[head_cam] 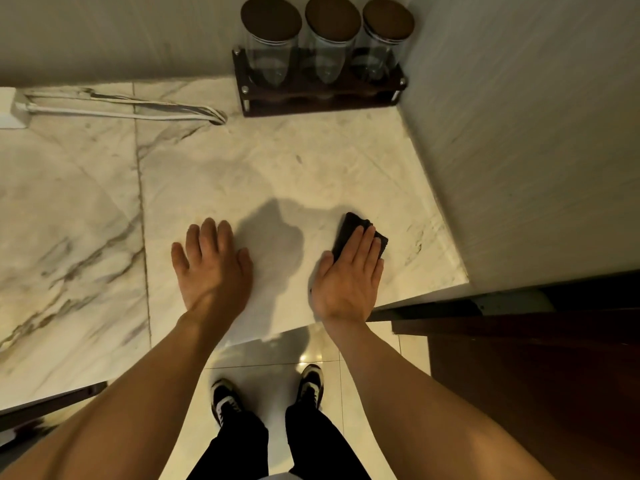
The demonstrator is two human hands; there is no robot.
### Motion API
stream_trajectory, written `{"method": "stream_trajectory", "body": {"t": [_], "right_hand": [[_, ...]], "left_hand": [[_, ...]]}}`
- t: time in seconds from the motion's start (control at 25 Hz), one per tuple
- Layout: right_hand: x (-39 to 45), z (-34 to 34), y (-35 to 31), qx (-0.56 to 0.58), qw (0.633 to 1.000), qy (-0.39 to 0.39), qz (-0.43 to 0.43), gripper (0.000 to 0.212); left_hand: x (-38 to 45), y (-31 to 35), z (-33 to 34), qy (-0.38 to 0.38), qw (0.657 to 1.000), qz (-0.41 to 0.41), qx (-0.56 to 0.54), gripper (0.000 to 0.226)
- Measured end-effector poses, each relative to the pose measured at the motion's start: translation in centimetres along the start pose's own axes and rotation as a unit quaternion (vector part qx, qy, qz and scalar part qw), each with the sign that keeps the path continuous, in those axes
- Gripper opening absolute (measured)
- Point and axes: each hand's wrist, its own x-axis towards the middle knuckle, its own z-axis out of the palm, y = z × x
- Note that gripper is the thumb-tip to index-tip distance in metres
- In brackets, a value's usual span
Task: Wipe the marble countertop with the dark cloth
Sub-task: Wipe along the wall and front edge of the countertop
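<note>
The marble countertop (pixel 263 168) is pale with grey veins and fills the upper left of the head view. A folded dark cloth (pixel 351 230) lies flat on it near the right wall. My right hand (pixel 349 275) presses flat on the cloth, fingers together, covering its near half. My left hand (pixel 211 265) rests palm down on the bare marble to the left, fingers slightly spread, holding nothing.
A dark wooden rack (pixel 322 95) with three lidded glass jars (pixel 330 39) stands in the back right corner. White cables (pixel 121 110) run from a white box (pixel 10 109) at the back left. A wall (pixel 519 150) bounds the right side. The counter's front edge is just under my wrists.
</note>
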Motion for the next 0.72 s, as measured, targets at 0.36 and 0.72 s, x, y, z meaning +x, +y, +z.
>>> {"method": "stream_trajectory", "body": {"t": [0.36, 0.72], "right_hand": [[1.0, -2.5, 5.4, -0.054, 0.974, -0.075, -0.207, 0.067], [6.2, -4.8, 9.1, -0.129, 0.884, -0.146, -0.426, 0.066]], "left_hand": [[0.1, 4.4, 0.8, 0.023, 0.999, 0.042, -0.025, 0.048], [0.7, 6.3, 2.5, 0.017, 0.999, 0.029, -0.013, 0.059]]}}
